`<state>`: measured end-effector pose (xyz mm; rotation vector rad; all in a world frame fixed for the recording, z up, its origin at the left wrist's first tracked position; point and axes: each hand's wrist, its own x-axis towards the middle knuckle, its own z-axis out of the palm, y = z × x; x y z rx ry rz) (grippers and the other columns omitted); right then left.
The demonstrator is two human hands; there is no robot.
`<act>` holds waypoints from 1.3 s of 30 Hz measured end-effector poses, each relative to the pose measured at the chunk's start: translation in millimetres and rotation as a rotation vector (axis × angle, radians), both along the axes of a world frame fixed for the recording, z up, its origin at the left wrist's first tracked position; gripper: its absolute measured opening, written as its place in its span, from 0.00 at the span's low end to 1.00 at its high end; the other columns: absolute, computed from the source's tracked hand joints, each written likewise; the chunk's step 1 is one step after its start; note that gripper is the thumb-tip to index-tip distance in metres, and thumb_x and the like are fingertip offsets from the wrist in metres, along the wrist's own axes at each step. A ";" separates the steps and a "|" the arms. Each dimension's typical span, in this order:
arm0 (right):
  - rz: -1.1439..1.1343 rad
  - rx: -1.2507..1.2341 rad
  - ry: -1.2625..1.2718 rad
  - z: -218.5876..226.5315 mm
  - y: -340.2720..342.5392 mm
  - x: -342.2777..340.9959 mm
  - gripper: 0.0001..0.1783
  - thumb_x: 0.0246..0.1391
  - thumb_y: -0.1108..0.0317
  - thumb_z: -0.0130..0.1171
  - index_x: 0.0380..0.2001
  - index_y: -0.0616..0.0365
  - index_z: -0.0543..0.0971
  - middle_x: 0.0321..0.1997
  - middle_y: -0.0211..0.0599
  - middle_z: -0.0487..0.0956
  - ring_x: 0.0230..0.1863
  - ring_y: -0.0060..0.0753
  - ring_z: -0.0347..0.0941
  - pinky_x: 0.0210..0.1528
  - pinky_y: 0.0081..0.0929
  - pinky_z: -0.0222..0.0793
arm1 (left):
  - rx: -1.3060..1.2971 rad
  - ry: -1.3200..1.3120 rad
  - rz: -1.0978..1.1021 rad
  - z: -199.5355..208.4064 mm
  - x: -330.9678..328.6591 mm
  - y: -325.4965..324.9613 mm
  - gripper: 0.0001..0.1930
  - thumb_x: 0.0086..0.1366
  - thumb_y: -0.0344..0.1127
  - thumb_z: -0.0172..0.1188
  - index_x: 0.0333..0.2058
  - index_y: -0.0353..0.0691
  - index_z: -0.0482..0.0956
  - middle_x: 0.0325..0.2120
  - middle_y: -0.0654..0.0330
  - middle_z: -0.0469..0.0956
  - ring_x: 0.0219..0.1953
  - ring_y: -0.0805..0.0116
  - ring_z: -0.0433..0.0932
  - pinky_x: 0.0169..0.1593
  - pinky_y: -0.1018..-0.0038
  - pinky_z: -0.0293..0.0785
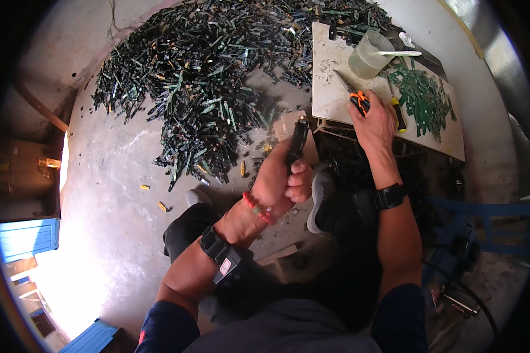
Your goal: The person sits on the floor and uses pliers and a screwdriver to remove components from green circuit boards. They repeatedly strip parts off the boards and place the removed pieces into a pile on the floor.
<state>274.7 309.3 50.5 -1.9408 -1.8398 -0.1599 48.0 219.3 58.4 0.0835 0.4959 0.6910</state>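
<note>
My left hand [282,179] is closed round a slim black stick-like piece [300,138], which stands up out of the fist with a small shiny end on top. Over the near edge of a pale board [330,97], my right hand [375,120] has its fingers round the orange-and-black handle of a pointed metal tool [359,101]. The tool's tip points away and to the left; its exact kind is not clear. Beside that hand lies a yellow-and-black handle [398,115]. Farther right, a heap of thin green strips [421,97] rests on the board.
A large pile of dark strips [200,76] covers the floor ahead and left. On the board stands a cloudy plastic cup [371,55] with a white-handled utensil [399,53] across it. A few yellow pieces [163,206] lie loose on the floor. Blue furniture [494,226] stands right.
</note>
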 end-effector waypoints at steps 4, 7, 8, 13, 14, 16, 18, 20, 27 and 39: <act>0.039 0.259 0.186 13.3 -11.0 -12.4 0.20 0.51 0.58 0.63 0.43 0.60 0.79 0.43 0.46 0.79 0.46 0.55 0.72 0.51 0.46 0.67 | -0.005 0.021 0.005 -2.2 3.3 3.9 0.27 0.71 0.59 0.32 0.17 0.49 0.59 0.09 0.72 0.53 0.09 0.76 0.46 0.16 0.77 0.44; 0.229 -0.052 0.852 20.3 -47.6 -31.4 0.14 0.56 0.65 0.63 0.41 0.63 0.78 0.36 0.34 0.81 0.34 0.25 0.76 0.37 0.25 0.72 | -0.029 0.074 0.031 -3.6 4.9 5.8 0.27 0.71 0.59 0.32 0.17 0.49 0.59 0.09 0.72 0.53 0.09 0.76 0.46 0.16 0.77 0.44; 0.309 -0.191 0.960 22.5 -59.8 -39.3 0.14 0.57 0.67 0.62 0.43 0.64 0.77 0.36 0.34 0.80 0.34 0.21 0.75 0.36 0.21 0.72 | -0.011 0.088 0.060 -3.3 4.1 4.4 0.27 0.71 0.59 0.34 0.17 0.49 0.59 0.10 0.72 0.52 0.10 0.77 0.46 0.15 0.78 0.44; 0.630 -0.394 1.298 35.6 -82.3 -79.6 0.20 0.56 0.70 0.63 0.50 0.66 0.72 0.41 0.38 0.80 0.36 0.21 0.77 0.39 0.18 0.74 | 0.004 0.086 0.096 3.3 4.8 3.1 0.27 0.70 0.61 0.36 0.19 0.49 0.62 0.11 0.73 0.54 0.10 0.79 0.47 0.15 0.81 0.44; 0.625 -0.381 1.273 34.3 -81.0 -85.6 0.20 0.57 0.70 0.63 0.51 0.66 0.72 0.41 0.38 0.80 0.36 0.21 0.77 0.39 0.18 0.74 | -0.020 0.101 0.130 4.8 4.7 3.7 0.27 0.70 0.62 0.36 0.19 0.49 0.62 0.11 0.73 0.54 0.10 0.79 0.47 0.15 0.81 0.44; 0.607 -0.380 1.188 35.3 -78.9 -93.2 0.25 0.55 0.69 0.64 0.54 0.65 0.71 0.43 0.41 0.80 0.36 0.23 0.77 0.38 0.21 0.75 | 0.028 0.132 0.163 12.1 -0.6 3.0 0.28 0.69 0.63 0.36 0.22 0.47 0.68 0.12 0.73 0.56 0.11 0.79 0.48 0.16 0.81 0.45; 0.656 -0.249 0.939 27.6 -75.7 -101.4 0.30 0.52 0.69 0.67 0.57 0.65 0.69 0.43 0.44 0.80 0.37 0.27 0.78 0.38 0.25 0.75 | 0.061 0.110 0.202 1.0 -3.0 5.7 0.29 0.68 0.65 0.38 0.26 0.46 0.73 0.14 0.69 0.66 0.13 0.76 0.58 0.15 0.80 0.49; 0.582 -0.306 0.988 30.4 -79.2 -107.8 0.30 0.52 0.69 0.65 0.57 0.65 0.69 0.43 0.45 0.80 0.38 0.29 0.78 0.38 0.26 0.75 | 0.059 0.214 0.239 0.0 -0.2 5.5 0.29 0.68 0.67 0.37 0.29 0.46 0.73 0.17 0.69 0.69 0.14 0.77 0.60 0.16 0.81 0.49; 0.456 -0.184 1.066 34.1 -72.7 -103.5 0.25 0.58 0.68 0.60 0.57 0.65 0.70 0.42 0.42 0.81 0.35 0.23 0.75 0.40 0.23 0.73 | 0.214 0.304 0.039 2.7 -0.9 7.0 0.40 0.67 0.72 0.25 0.37 0.39 0.73 0.17 0.66 0.66 0.15 0.76 0.60 0.16 0.80 0.53; 0.556 -0.446 1.185 46.5 -57.9 -61.8 0.20 0.64 0.63 0.54 0.53 0.67 0.74 0.33 0.26 0.77 0.32 0.11 0.67 0.34 0.15 0.66 | 0.320 0.790 0.134 -10.6 -1.6 14.5 0.43 0.66 0.73 0.29 0.29 0.34 0.77 0.14 0.61 0.70 0.13 0.74 0.66 0.18 0.78 0.61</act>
